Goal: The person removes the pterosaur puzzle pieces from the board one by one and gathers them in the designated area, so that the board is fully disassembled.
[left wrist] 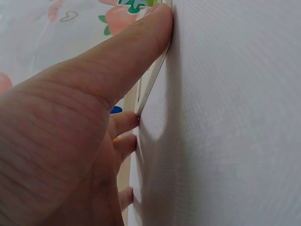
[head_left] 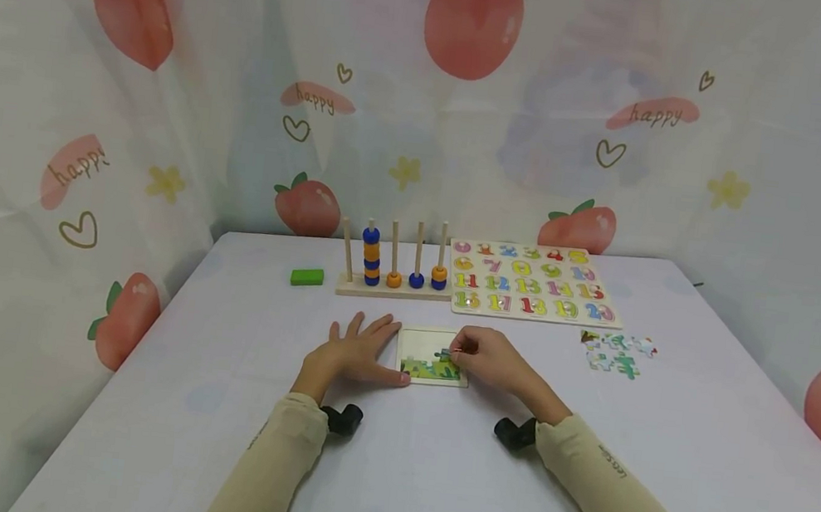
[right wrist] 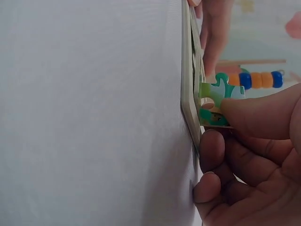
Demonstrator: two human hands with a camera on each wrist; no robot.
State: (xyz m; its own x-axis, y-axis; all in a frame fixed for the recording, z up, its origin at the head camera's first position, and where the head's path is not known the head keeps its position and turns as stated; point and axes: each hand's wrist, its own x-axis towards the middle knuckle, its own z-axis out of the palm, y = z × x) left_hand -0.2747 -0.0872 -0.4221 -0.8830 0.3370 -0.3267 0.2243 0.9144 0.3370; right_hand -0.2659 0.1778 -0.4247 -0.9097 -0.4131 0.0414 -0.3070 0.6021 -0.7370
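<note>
A small jigsaw tray (head_left: 418, 342) lies on the table in front of the person, its near part filled with green and yellow pieces (head_left: 423, 369). My left hand (head_left: 353, 355) is spread at the tray's left side. The left thumb (left wrist: 141, 44) rests on the near left corner, and a fingertip touches the far left corner. Over the tray's right side, my right hand (head_left: 493, 361) pinches a jigsaw piece (right wrist: 220, 92) between thumb and fingers. That piece is green and pale blue and stands tilted up from the tray in the right wrist view.
Several loose jigsaw pieces (head_left: 624, 364) lie to the right. Behind the tray are a wooden bead stacker (head_left: 393, 292) with blue and orange beads and a number board (head_left: 528, 277). A green block (head_left: 306, 277) sits left of the stacker. A printed curtain (head_left: 409, 131) hangs behind.
</note>
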